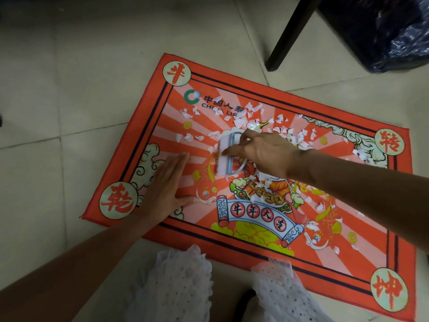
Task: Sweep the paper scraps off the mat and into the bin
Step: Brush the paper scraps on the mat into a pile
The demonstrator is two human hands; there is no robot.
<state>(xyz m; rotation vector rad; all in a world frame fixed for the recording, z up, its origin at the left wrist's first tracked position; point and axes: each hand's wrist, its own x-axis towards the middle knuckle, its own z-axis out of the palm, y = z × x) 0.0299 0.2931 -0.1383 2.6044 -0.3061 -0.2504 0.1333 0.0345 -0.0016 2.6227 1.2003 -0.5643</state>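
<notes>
An orange-red printed mat (176,231) lies on the tiled floor. White paper scraps (299,138) are strewn over its upper middle and right side. My right hand (262,154) grips the blue looped handle of a small white brush (224,156) standing on the mat's middle, among the scraps. My left hand (166,189) presses flat on the mat's left part, fingers straight and together. A bin lined with a black plastic bag (394,36) stands on the floor at the upper right, off the mat.
A dark chair or table leg (287,36) slants down to the floor between the mat and the bin. Pale floor tiles (69,77) surround the mat. My knees in white dotted fabric (183,284) sit at the mat's near edge.
</notes>
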